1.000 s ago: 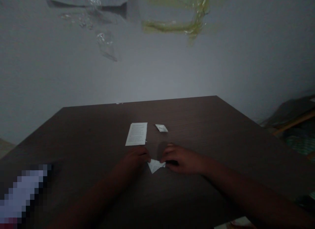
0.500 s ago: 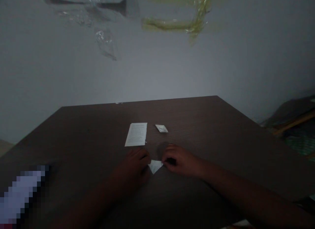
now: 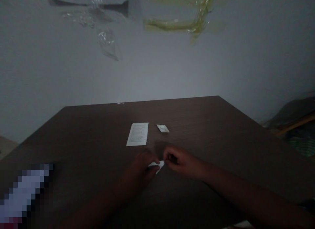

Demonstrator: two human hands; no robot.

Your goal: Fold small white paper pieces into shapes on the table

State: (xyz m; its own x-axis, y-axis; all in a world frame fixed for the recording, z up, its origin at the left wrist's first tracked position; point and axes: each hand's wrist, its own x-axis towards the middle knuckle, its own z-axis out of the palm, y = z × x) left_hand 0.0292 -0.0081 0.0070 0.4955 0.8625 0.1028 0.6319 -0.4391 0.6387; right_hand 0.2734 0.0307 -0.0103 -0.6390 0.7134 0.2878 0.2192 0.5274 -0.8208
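A small white piece of folded paper (image 3: 161,164) shows between my hands, low over the dark table. My left hand (image 3: 145,165) reaches across its left part, thumb and fingers closed on it and hiding much of it. At the paper's right corner, my right hand (image 3: 176,158) pinches with its fingertips. Beyond the hands lies a printed sheet of paper (image 3: 137,134), flat, with lines of text. To its right rests a small folded paper piece (image 3: 162,128), roughly diamond-shaped.
The dark brown table (image 3: 98,124) meets a grey wall (image 3: 172,68) carrying strips of clear and yellowish tape (image 3: 172,25). A blurred-out pale object (image 3: 27,189) lies at the left. Dark items and a wooden bar (image 3: 296,124) stand beyond the right edge.
My left hand has shifted right over the folded paper and now covers more of it. My right hand stays at the right corner. The view has moved slightly.
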